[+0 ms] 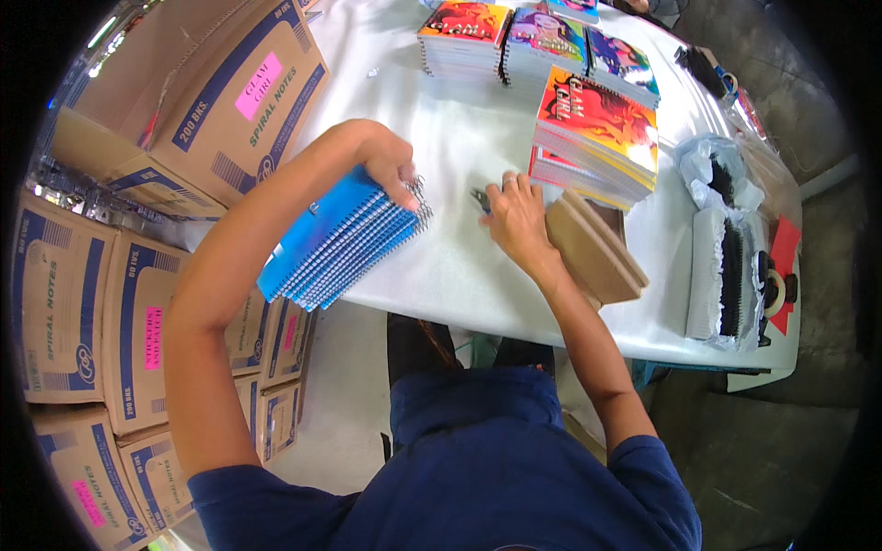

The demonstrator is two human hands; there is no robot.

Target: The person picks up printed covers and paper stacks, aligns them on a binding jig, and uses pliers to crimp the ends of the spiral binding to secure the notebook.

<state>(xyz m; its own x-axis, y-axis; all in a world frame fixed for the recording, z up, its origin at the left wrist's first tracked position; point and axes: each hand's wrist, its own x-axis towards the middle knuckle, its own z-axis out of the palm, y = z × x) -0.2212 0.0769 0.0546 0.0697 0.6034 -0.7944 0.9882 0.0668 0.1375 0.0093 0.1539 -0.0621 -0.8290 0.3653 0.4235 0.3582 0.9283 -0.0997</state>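
Observation:
A stack of blue spiral notebooks leans at the table's left edge, with its rows of wire coils facing me. My left hand reaches over the far end of this stack, fingers curled round the corner where the loose coil ends stick out. To the right, above the white tabletop, my right hand is closed round a small hand tool with a dark pointed tip, apparently pliers or a cutter. Most of that tool is hidden by the fingers. Brown boards stand close beside my right wrist.
Colourful spiral notebooks are stacked past my right hand, with more stacks farther back. Black coils in a torn white package lie at the right, near a tape roll. Cardboard cartons crowd the left side.

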